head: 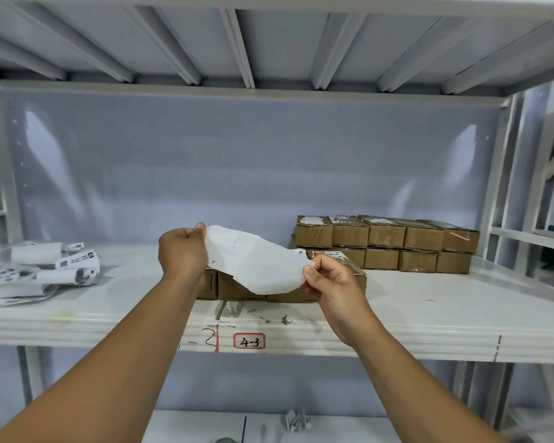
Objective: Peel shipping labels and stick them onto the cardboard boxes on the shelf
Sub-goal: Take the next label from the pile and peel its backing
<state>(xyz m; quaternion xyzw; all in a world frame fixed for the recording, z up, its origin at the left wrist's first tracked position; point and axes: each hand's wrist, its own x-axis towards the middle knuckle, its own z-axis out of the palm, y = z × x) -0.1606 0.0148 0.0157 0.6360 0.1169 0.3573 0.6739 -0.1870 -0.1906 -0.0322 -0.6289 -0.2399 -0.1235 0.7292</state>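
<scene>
The label sheet [253, 260] hangs in the air between both hands, just above and in front of the row of cardboard boxes [231, 287] lying on the shelf [429, 302]. The left hand [183, 251] pinches its upper left corner between thumb and curled fingers. The right hand [331, 282] pinches the lower right edge between thumb and forefinger, the other fingers curled in below. The sheet looks thin, very light and limp: it bows and wrinkles between the two grips, so it will likely fold on itself or tear if pulled hard, and any bared adhesive would cling to skin. Taking hold at a corner or edge, as here, seems best for parting label from backing. A stack of boxes [387, 241] stands further back on the right, and a heap of loose labels [45, 266] lies well apart on the left
</scene>
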